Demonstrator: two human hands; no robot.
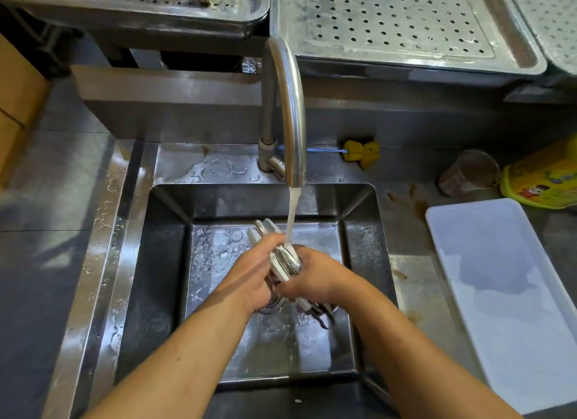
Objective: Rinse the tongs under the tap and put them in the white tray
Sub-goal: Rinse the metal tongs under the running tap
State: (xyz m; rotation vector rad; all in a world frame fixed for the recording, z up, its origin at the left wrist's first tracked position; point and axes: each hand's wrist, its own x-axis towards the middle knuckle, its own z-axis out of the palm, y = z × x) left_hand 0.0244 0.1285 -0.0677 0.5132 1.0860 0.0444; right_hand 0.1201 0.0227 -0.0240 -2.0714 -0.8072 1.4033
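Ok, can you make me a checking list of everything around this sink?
Surface: steel counter, wet and stained beside the sink.
Job's things: tongs under the running tap; white tray on the right, no tongs in it.
Clutter: yellow brush, cup and yellow container behind the tray.
Hands: left hand and right hand both grip the tongs.
Cables: nothing seen.
Surroundings: perforated steel trays behind the tap.

The tongs (286, 262), held by the left hand (249, 275) and right hand (315, 279), are over the sink (165, 262), under the tap (293, 106). The tray (499, 293) lies right of the sink, a cup (468, 173) behind it. A brush (362, 153) lies right of the tap's base.
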